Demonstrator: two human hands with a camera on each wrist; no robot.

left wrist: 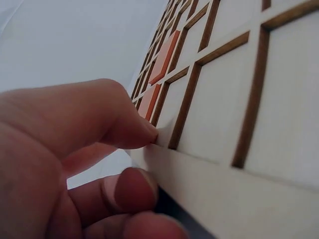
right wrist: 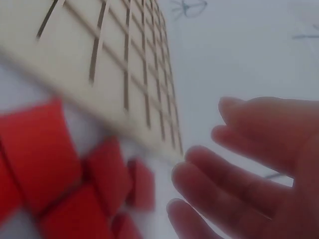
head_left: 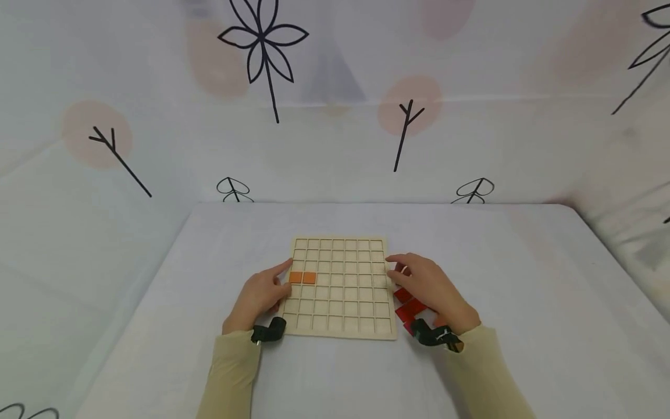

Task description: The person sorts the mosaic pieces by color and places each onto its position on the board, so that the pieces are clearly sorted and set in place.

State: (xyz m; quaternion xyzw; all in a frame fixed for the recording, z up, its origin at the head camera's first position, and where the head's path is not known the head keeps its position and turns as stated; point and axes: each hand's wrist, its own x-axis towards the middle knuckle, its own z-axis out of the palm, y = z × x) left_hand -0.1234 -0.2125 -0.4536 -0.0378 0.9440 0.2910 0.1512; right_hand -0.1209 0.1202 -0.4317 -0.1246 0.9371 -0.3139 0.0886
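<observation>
A pale wooden grid board (head_left: 340,334) lies on the table between both hands. Two orange square tiles (head_left: 309,278) sit side by side in cells of one row at its left side. My left hand (head_left: 259,298) grips the board's left edge; in the left wrist view the thumb (left wrist: 114,114) presses the rim beside the orange tiles, with curled fingers (left wrist: 137,191) lower at the edge. At the board's right edge is my right hand (head_left: 426,285), its fingers loosely bent and nothing held. Several red tiles (right wrist: 42,149) lie below it.
The red tiles lie in a loose, overlapping group right of the board, partly hidden by the right hand and wrist camera (head_left: 431,333). A white cloth (head_left: 523,279) covers the table. Behind it hangs a patterned curtain (head_left: 335,151).
</observation>
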